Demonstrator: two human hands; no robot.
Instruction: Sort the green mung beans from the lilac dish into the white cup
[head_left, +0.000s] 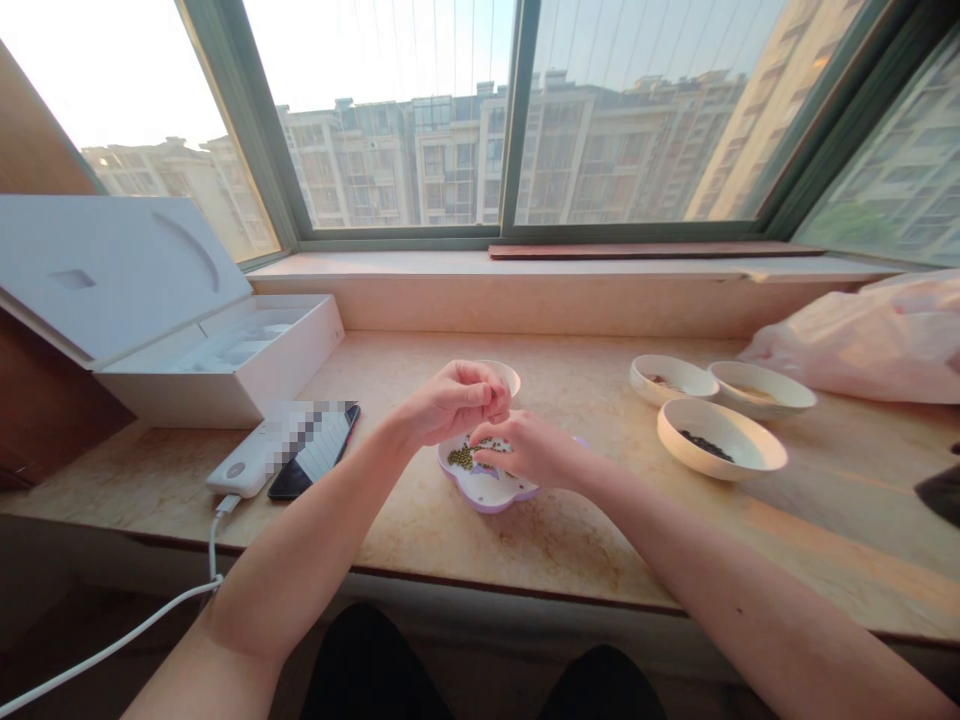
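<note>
Taking the plate as the centre of our clock, we see a sliding window [517,130] at twelve, above the stone countertop [585,540]. At ten sits an open white box [172,400], its lid tipped back; towards two, a pale plastic bag [877,340] lies crumpled. The flower-shaped plate [491,500], lilac-edged, rests in the middle near the counter's front edge. Between two and three we count three white bowls: the nearest [690,455] with dark seeds, the far left one [652,390] with reddish-brown bits, the far right one [795,398] with something tan. A fourth bowl [511,378] (half hidden from us) peeks out at twelve, behind our left hand [450,400]. That hand's fingers curl in against the thumb; we cannot tell what they hold. Our right hand [544,450] reaches over the plate, fingers somewhat spread. At nine lie a phone [311,470] and a white power bank [240,460], side by side. Smallest, mung beans [461,458] cluster in the plate by our right fingertips.
</note>
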